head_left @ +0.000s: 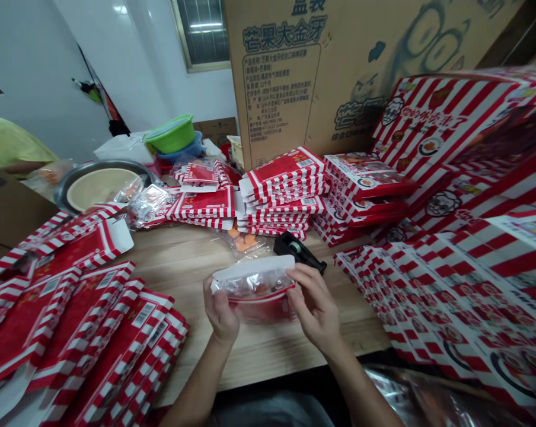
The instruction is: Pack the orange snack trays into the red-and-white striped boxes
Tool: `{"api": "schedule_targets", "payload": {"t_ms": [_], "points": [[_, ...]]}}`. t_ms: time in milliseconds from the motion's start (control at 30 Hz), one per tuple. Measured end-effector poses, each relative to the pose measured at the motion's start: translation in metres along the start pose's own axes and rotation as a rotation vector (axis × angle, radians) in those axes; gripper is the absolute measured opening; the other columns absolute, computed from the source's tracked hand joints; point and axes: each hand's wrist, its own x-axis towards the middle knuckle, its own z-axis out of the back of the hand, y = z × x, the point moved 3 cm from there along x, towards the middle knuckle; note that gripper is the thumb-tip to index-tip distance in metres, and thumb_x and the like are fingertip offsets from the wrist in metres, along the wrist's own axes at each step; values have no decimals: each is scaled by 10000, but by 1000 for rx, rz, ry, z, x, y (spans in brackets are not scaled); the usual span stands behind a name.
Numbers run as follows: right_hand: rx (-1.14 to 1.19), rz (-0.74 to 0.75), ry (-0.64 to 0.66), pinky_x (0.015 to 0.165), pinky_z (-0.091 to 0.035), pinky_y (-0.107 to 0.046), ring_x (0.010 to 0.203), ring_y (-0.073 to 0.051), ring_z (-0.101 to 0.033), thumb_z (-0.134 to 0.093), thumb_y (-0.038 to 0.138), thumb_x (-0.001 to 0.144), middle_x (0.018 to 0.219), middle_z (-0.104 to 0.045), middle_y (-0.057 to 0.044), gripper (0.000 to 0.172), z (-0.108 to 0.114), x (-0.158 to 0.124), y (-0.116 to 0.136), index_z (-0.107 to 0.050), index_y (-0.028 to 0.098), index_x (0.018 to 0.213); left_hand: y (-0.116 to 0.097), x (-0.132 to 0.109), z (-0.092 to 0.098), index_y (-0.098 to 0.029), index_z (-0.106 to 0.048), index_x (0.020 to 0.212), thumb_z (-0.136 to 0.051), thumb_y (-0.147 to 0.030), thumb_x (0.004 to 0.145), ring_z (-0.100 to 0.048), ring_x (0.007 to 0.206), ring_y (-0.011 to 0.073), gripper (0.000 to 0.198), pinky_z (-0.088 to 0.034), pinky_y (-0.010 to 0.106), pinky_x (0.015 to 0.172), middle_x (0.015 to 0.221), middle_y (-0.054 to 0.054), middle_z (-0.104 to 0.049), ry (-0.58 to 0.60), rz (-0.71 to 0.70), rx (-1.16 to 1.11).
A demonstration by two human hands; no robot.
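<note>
I hold a red-and-white striped box (261, 305) upright over the wooden table (183, 261), its white flap open at the top. A clear plastic packet (254, 283) with orange pieces inside sits in the box's mouth. My left hand (221, 317) grips the box's left end with fingers wrapped round it. On the right end, my right hand (315, 308) pinches box and packet together. A black tape dispenser (300, 251) lies just beyond my right hand.
Flat striped boxes fan out at left (72, 332) and right (463, 296). Filled boxes are stacked behind (286, 193). A large cardboard carton (339, 71), a metal basin (99, 185), green bowl (172, 133) and loose packets (245, 240) stand further back. Another person's yellow sleeve (10, 148) shows far left.
</note>
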Motion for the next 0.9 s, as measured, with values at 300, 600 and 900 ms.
{"api": "schedule_targets", "payload": {"t_ms": [300, 600, 900], "points": [[89, -157, 118, 646, -483, -238, 723, -143, -612, -502, 132, 878, 771, -629, -12, 132, 6, -9, 8, -584, 233, 860, -23, 4, -4, -208, -630, 881, -490, -177, 739, -607, 782, 156, 202, -463, 222, 685, 866, 6, -685, 327, 188, -25], [435, -326, 142, 979, -433, -429, 1144, -209, -555, -488, 195, 922, 1258, -586, -23, 232, 5, -7, 8, -655, 327, 1015, -7, 22, 14, -230, -684, 1072, -633, -476, 724, -563, 1141, 293, 430, -440, 433, 943, 1195, 112, -638, 934, 541, -565], [493, -346, 169, 872, -508, -362, 1057, -219, -602, -674, 325, 803, 1149, -635, -47, 58, 9, 0, 21, -676, 267, 797, -41, 30, 1, -291, -752, 887, -625, -359, 797, -551, 1167, 271, 170, -402, 434, 989, 1218, 64, -628, 1319, 397, -246]]}}
